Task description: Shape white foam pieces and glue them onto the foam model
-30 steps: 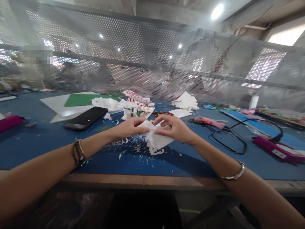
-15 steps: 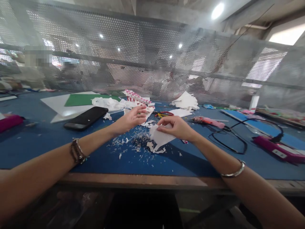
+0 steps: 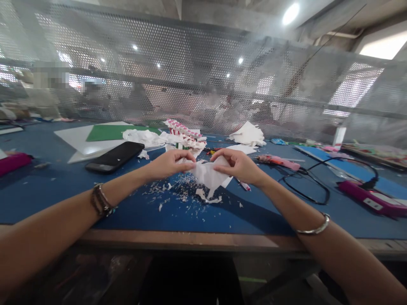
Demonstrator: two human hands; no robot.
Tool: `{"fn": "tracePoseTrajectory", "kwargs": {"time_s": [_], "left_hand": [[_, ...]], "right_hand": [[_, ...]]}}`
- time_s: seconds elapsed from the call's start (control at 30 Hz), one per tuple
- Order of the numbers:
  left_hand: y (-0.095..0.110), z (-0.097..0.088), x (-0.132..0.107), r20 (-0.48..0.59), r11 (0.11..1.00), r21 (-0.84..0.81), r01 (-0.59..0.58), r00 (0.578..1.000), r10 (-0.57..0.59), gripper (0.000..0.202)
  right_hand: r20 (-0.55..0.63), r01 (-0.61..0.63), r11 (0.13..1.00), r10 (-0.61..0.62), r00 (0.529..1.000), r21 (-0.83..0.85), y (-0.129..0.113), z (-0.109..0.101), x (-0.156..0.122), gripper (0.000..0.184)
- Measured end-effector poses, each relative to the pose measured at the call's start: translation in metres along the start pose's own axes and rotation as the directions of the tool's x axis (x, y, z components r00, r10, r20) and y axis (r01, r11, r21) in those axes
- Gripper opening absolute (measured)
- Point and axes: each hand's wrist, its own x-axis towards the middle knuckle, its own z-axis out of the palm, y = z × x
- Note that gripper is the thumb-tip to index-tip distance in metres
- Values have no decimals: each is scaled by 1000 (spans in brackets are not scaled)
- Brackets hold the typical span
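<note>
Paper (image 3: pixel 208 176), thin white sheet with irregular lower edge, pinched up top between thumb and fingers of left hand (image 3: pixel 170 164) and likewise of right hand (image 3: pixel 240 167). Both clamped on it, slightly apart, gap spanned by the sheet. Hangs over the blue table (image 3: pixel 127 214), set back from the near edge around mid-length. Cannot tell if touching the torn white paper strip (image 3: pixel 209 198) below. Fine white paper scraps (image 3: pixel 182 192) scattered from there toward the near edge.

Toward far edge, beyond the hands: white paper pieces with pink dots and red stripes (image 3: pixel 182 130); to their right, fanned pile of white paper (image 3: pixel 248 134). Left of the hands: black flat phone (image 3: pixel 116 157), lying in front of a flat green sheet (image 3: pixel 108 133). Toward right end of table: pink-and-orange tool (image 3: pixel 280 162), looped black cable (image 3: pixel 321 202), magenta power strip (image 3: pixel 372 197). Behind far edge: grey perforated screen (image 3: pixel 190 80).
</note>
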Motion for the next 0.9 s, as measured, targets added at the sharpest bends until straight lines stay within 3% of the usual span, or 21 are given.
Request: {"fn": "tracePoseTrajectory", "kwargs": {"time_s": [0.27,0.4,0.5,0.57,0.63,0.73,0.83,0.9], "left_hand": [[-12,-14,4,-137,999,-6,36,990,-37,18],[-15,-21,6,-159,990,-114,84,982,-101,16],[-19,-26,7,-228,976,-194,102,963,-145,13],[-22,-30,8,-322,964,-239,113,928,-189,10],[-25,-36,10,-447,954,-281,103,866,-225,9],[-33,-44,12,-599,950,-307,51,765,-235,10],[-47,-52,14,-687,967,-245,77,689,-229,25],[-60,-55,14,-708,980,-87,182,680,-189,36]], "right_hand": [[-28,-146,971,154,988,190,3,-5,2,28],[-44,-133,985,138,989,109,7,-8,3,21],[-37,-112,989,109,993,-96,11,-11,2,16],[11,-105,930,117,993,-353,13,-12,1,16],[54,-139,788,214,975,-599,15,-14,-1,21],[74,-214,618,407,911,-757,19,-17,-4,32],[133,-211,617,463,876,-758,25,-20,-6,27],[157,-201,632,462,873,-748,26,-21,-5,25]]}}
